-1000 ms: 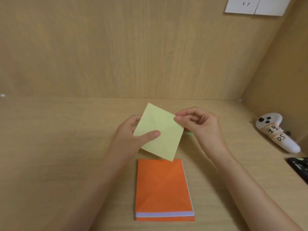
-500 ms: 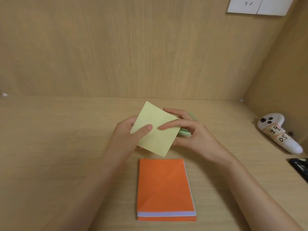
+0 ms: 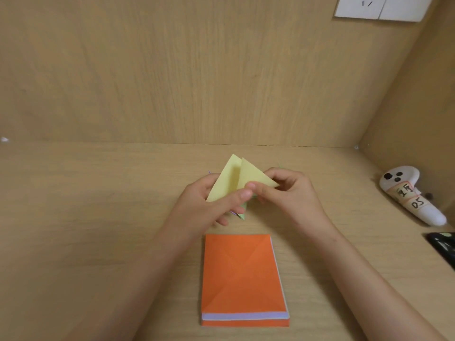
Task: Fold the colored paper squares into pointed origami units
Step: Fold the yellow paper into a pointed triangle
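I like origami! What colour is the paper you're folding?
Pale yellow paper, seen clearly in the head view.

A white plastic handheld controller (image 3: 413, 198) with a handwritten label lies on the light wooden bench (image 3: 98, 217), near a black object (image 3: 443, 247).

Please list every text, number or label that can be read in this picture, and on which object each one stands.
"DS": handwritten on the paper label taped around the white controller at the right.
Above it on the same label: further handwritten marks, too blurred to read.
Wall socket plate: slot openings only, no text.
Orange paper stack and yellow paper: no text.
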